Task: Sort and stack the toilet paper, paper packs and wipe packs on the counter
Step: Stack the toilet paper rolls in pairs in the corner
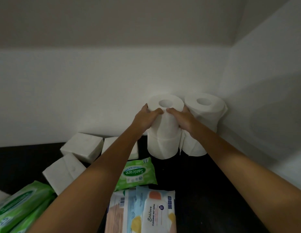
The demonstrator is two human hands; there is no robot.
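1 top toilet roll (165, 113): left hand (144, 121) and right hand (184, 122) clasp its sides, likely squaring it on the lower roll (162, 146) beside the corner stack (206, 111).

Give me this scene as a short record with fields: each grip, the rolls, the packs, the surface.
left grip: holds top roll on its left side
right grip: holds the same roll on its right side
top roll: upright on lower roll
second stack: beside it, in the wall corner
paper packs: three, white, loose, at left
Sanicare pack: flat, in front of the rolls
Stalove pack: overlaps peach pack
counter: dark
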